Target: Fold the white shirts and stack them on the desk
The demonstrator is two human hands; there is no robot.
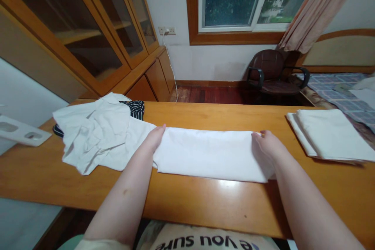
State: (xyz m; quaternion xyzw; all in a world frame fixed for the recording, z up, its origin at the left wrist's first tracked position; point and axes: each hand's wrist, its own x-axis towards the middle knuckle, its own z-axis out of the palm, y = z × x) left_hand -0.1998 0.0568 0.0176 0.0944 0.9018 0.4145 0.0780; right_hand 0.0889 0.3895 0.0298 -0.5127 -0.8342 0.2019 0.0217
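Note:
A white cloth (208, 154), folded into a long band, lies across the middle of the wooden table (187, 199). My left hand (155, 136) rests on its left end, fingers together and flat, thumb tucked at the edge. At the right end my right hand (268, 144) lies the same way, fingers curled over the far corner. Whether either hand pinches the cloth or only presses on it is hard to tell.
A heap of crumpled white cloths (93, 133) with a dark striped piece (136, 108) lies at the left. Folded white cloths (329, 134) are stacked at the right. A white plastic piece (20, 131) juts in at far left. Behind stand a cabinet (96, 27), a chair (271, 72) and a bed (345, 86).

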